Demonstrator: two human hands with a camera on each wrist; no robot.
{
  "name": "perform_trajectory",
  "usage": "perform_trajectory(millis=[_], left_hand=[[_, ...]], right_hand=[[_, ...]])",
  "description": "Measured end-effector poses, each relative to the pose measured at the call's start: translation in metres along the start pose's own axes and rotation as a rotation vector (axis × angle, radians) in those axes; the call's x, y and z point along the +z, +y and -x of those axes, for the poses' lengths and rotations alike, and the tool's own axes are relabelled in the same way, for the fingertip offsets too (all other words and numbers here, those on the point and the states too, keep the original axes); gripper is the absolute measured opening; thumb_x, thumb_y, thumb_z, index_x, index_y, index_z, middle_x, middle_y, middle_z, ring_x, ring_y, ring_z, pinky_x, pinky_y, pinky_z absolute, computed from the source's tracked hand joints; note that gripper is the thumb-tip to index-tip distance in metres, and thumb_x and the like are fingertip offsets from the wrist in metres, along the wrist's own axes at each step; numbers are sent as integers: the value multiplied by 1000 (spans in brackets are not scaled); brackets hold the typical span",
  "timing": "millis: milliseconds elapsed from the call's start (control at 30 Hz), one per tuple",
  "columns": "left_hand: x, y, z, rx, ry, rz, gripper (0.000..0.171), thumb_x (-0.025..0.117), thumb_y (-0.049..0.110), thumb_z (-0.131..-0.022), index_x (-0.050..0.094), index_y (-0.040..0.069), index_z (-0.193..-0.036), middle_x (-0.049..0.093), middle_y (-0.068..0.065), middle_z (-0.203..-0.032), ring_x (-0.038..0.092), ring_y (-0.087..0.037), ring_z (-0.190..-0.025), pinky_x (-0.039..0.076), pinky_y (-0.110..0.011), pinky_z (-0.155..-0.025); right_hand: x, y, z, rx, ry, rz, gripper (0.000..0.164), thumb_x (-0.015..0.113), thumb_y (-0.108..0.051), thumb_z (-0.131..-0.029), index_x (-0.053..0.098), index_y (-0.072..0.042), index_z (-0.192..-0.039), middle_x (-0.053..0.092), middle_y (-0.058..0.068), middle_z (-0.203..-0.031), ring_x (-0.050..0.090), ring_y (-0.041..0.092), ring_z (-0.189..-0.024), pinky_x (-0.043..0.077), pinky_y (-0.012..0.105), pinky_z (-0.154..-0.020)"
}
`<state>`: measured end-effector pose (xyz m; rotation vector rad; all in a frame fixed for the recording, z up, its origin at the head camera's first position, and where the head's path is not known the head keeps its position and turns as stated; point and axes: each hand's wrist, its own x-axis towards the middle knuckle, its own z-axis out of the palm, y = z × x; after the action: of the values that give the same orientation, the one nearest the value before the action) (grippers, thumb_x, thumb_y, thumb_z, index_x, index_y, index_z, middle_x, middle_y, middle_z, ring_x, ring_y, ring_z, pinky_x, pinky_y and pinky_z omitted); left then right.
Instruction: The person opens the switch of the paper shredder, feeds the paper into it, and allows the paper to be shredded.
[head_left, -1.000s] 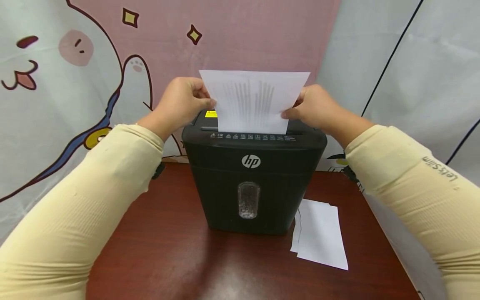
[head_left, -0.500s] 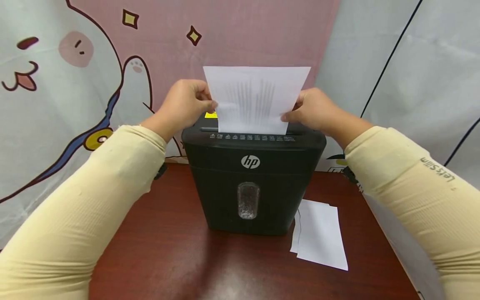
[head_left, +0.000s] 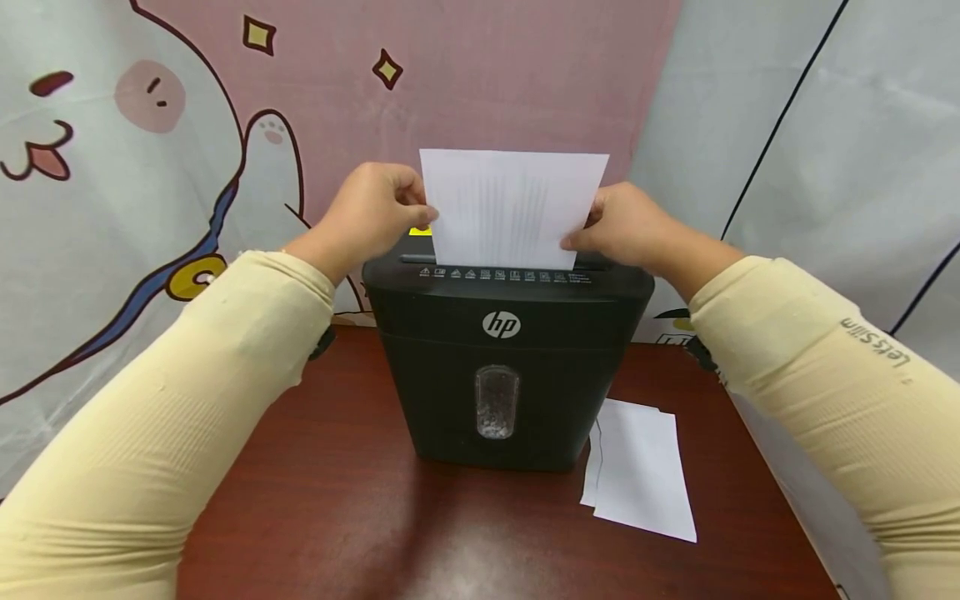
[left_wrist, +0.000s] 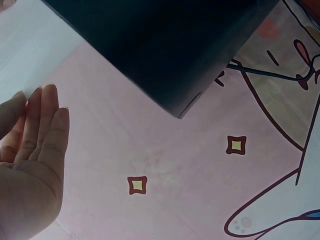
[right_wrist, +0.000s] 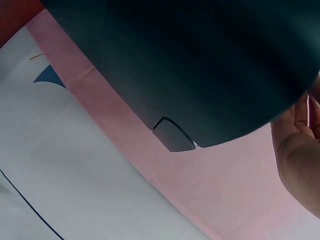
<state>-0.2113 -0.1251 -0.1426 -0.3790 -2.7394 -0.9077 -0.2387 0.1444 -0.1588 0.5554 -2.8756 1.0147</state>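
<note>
A white paper sheet [head_left: 510, 200] with faint print showing through stands upright at the slot of a black HP paper shredder [head_left: 435, 358], its lower edge out of sight there. My left hand [head_left: 375, 204] pinches the sheet's left edge between thumb and fingers. On the opposite edge, my right hand [head_left: 618, 221] does the same, thumb in front and fingers partly behind the paper. The left wrist view shows the left hand [left_wrist: 37, 165] along the pale sheet [left_wrist: 30, 40], below the dark shredder body. In the right wrist view the shredder hides part of the right hand [right_wrist: 295, 150].
More white sheets [head_left: 641, 467] lie overlapping on the dark red table [head_left: 337, 500], right of the shredder. White shreds show in its front window [head_left: 497, 404]. A printed curtain [head_left: 525, 75] hangs close behind, and a yellow label [head_left: 421, 232] sits on the shredder's top.
The sheet's top edge now stands lower and looks narrower than half a second ago. Both hands keep their pinch and have shifted slightly down. The shredder and loose sheets have stayed put.
</note>
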Motion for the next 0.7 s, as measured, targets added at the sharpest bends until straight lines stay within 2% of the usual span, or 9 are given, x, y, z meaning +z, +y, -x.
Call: perform_trajectory(millis=[233, 400, 533, 633, 700], left_hand=[[0, 4, 0, 2, 4, -11, 16, 64, 13, -94, 61, 2, -82, 69, -12, -90, 55, -23, -86, 42, -32, -68], [0, 3, 2, 0, -1, -11, 16, 65, 13, -93, 61, 2, -82, 67, -10, -85, 55, -22, -84, 41, -31, -68], [2, 2, 2, 1, -10, -15, 15, 64, 12, -93, 61, 2, -84, 64, -8, -83, 56, -22, -83, 41, -31, -69], [3, 3, 3, -6, -23, -8, 12, 63, 12, -94, 62, 2, -88, 63, -9, -85, 58, -23, -86, 42, -31, -71], [4, 3, 4, -14, -31, -1, 11, 62, 12, -95, 63, 2, -91, 63, -10, -88, 59, -23, -89, 43, -32, -72]], right_hand=[[-5, -4, 3, -3, 5, -11, 28, 70, -8, -87, 68, 3, -111, 70, 17, -108, 60, 25, -101, 46, 39, -87], [-8, -7, 5, 13, 8, -31, 30, 70, -10, -87, 67, 3, -114, 69, 16, -112, 61, 25, -103, 47, 41, -89], [-9, -7, 8, 22, 16, -22, 17, 70, -12, -87, 69, 1, -99, 72, 9, -99, 57, 19, -90, 44, 33, -77], [-10, -6, 9, 16, 20, -11, 11, 71, -13, -87, 66, -3, -86, 67, 1, -82, 49, 18, -78, 39, 31, -66], [-9, -6, 10, 13, 22, -6, 12, 71, -13, -87, 65, -5, -82, 63, -1, -78, 46, 18, -76, 38, 31, -63]])
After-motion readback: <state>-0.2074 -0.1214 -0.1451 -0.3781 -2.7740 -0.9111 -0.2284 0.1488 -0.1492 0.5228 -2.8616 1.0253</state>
